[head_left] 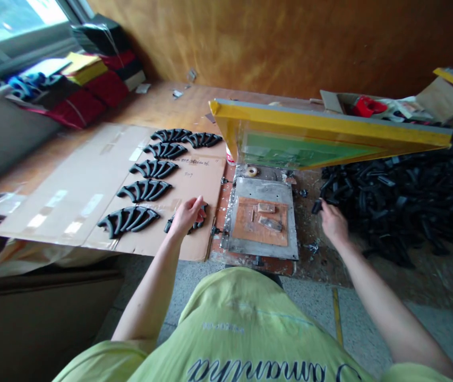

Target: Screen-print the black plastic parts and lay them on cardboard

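My left hand (pixel 188 216) is over the cardboard sheet (pixel 91 196), just above black curved plastic handles (pixel 199 223) that it partly covers. Its fingers are loosely bent and apart, with no handle visibly gripped. Rows of similar black handles (pixel 128 220) lie fanned out side by side to its left. On the other side, my right hand (pixel 334 223) pinches a black plastic handle (pixel 317 207) by the edge of a large pile of black handles (pixel 405 201). Between my hands is a metal base plate (pixel 264 188) carrying a brown sheet (pixel 244 228) and two small blocks (pixel 270 224).
A yellow-taped screen frame (pixel 330 124) with green mesh is tilted up behind the plate. A tape roll (pixel 251 171) sits at the plate's back edge. Red and dark boxes (pixel 77 101) stand at the back left, with an open carton (pixel 332 101) at the back right.
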A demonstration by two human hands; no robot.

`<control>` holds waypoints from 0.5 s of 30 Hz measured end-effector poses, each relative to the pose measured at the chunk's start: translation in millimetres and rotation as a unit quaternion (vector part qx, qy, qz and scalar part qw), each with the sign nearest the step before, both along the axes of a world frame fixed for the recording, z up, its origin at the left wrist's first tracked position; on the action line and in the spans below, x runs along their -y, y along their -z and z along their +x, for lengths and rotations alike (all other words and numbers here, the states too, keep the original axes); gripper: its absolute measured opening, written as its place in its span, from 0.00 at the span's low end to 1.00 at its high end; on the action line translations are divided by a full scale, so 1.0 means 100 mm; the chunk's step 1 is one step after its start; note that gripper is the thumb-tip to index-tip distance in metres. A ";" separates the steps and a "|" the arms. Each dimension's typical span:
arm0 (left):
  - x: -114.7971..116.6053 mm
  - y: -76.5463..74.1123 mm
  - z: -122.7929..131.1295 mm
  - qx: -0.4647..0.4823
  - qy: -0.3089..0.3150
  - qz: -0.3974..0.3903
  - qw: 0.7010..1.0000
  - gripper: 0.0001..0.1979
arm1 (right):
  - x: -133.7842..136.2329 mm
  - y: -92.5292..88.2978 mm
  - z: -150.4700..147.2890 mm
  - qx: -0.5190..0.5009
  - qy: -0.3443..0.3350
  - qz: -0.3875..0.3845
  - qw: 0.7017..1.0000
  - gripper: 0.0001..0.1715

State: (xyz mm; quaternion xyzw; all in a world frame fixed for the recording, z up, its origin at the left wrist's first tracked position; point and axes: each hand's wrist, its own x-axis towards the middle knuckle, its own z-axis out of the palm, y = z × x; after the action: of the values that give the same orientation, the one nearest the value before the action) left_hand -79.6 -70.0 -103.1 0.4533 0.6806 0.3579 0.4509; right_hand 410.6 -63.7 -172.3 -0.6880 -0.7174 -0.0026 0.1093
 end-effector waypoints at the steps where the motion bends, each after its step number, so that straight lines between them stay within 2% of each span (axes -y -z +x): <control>1: -0.09 -0.15 0.11 0.032 -0.003 0.047 0.998 0.29 | 0.02 -0.03 -0.30 -0.022 -0.057 -0.002 0.998 0.28; 4: -0.38 -0.61 0.48 0.135 -0.013 0.175 0.975 0.31 | 0.03 -0.10 -1.12 -0.054 -0.229 -0.019 0.972 0.25; 6: -0.55 -0.88 0.70 0.183 0.000 0.226 0.957 0.32 | 0.02 -0.12 -1.48 -0.051 -0.281 -0.033 0.958 0.22; 8: -0.67 -1.06 0.84 0.206 0.019 0.239 0.949 0.32 | -0.01 -0.12 -1.68 -0.042 -0.288 -0.042 0.956 0.19; 10: -0.70 -1.14 0.90 0.209 0.029 0.235 0.949 0.32 | -0.02 -0.12 -1.72 -0.035 -0.284 -0.047 0.957 0.19; 12: -0.61 -1.13 0.87 0.203 0.031 0.226 0.952 0.32 | -0.01 -0.15 -1.63 -0.037 -0.286 -0.054 0.956 0.22; 15: -0.32 -0.95 0.73 0.195 0.037 0.186 0.962 0.32 | -0.03 -0.27 -1.29 -0.086 -0.232 -0.072 0.966 0.23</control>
State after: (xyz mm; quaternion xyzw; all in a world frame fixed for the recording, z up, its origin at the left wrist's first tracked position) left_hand -6.6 -38.0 -8.1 0.4751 0.4836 0.5431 0.4954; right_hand 281.7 -60.3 -145.5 -0.5066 -0.8435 0.1335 0.1181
